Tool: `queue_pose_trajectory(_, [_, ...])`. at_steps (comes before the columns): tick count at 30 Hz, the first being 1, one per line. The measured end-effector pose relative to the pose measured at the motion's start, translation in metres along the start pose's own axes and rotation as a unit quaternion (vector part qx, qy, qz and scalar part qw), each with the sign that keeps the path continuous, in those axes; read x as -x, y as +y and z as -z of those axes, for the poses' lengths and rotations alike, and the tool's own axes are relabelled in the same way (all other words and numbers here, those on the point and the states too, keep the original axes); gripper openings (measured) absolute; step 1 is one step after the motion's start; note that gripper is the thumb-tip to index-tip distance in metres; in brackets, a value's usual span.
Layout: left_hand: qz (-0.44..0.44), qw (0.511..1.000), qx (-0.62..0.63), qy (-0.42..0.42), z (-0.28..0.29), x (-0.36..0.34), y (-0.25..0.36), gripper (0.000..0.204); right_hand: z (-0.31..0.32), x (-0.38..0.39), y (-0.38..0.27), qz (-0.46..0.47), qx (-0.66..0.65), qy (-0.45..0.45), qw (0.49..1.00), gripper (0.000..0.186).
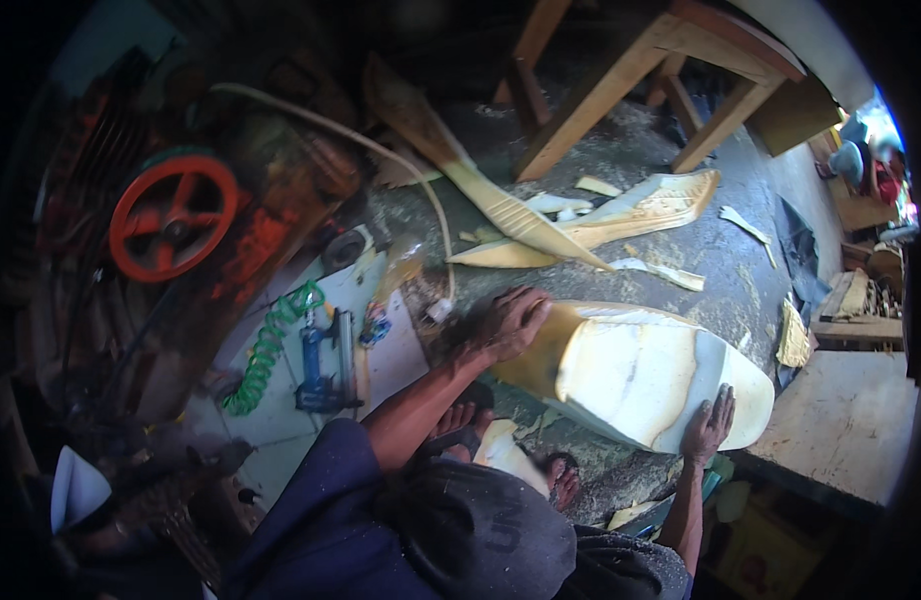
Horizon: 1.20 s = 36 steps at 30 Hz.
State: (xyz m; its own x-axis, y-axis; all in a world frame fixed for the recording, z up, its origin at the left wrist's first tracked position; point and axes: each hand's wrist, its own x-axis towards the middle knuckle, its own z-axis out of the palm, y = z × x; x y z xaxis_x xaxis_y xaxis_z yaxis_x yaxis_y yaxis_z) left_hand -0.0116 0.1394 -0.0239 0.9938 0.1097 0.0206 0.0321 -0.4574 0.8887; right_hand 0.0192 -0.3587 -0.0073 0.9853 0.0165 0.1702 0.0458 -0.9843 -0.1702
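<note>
A thick cream and yellow foam block (631, 375) with a rounded right end and a brownish seam lies in front of me. My left hand (516, 322) is closed over its yellowed left end, fingers curled on the edge. Flat on its near right side rests my right hand (709, 425), with the fingers stretched out. Part of the block's underside is hidden. Long curved foam offcuts (621, 215) lie crossed just beyond it.
A blue air stapler (326, 365) with a coiled green hose (271, 350) lies on tiles at left. Behind it stands a machine with a red handwheel (174, 218). Wooden frame legs (601, 95) rise at the far side. At right is a low board (831, 430). Bare feet (563, 480) show near me.
</note>
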Motion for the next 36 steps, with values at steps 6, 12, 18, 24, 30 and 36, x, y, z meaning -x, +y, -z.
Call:
queue_pose_trajectory(6, [0.036,0.983,0.016,0.177,0.006,0.036,-0.015,0.035,0.002,-0.002,-0.005,0.005,0.005,-0.001,1.000,0.051])
queue_pose_trajectory(12, [0.009,0.970,-0.191,0.151,0.042,-0.008,-0.051,0.051,0.006,-0.001,-0.010,-0.018,0.016,-0.014,1.000,0.052])
queue_pose_trajectory(18, [-0.008,0.919,-0.394,0.025,0.049,-0.111,-0.073,0.056,0.002,0.001,-0.006,-0.015,0.001,0.002,1.000,0.053])
queue_pose_trajectory(24, [-0.170,0.944,-0.169,0.225,0.059,-0.092,0.017,0.037,-0.003,0.000,0.005,-0.019,-0.010,0.010,1.000,0.052])
queue_pose_trajectory(30, [-0.351,0.915,-0.142,0.140,0.027,0.037,0.135,0.051,0.004,0.002,-0.016,-0.055,-0.003,0.002,0.998,0.053])
queue_pose_trajectory(36, [-0.442,0.890,-0.109,-0.033,-0.003,0.084,0.152,0.048,0.035,0.014,-0.110,-0.169,-0.107,0.016,0.980,0.048])
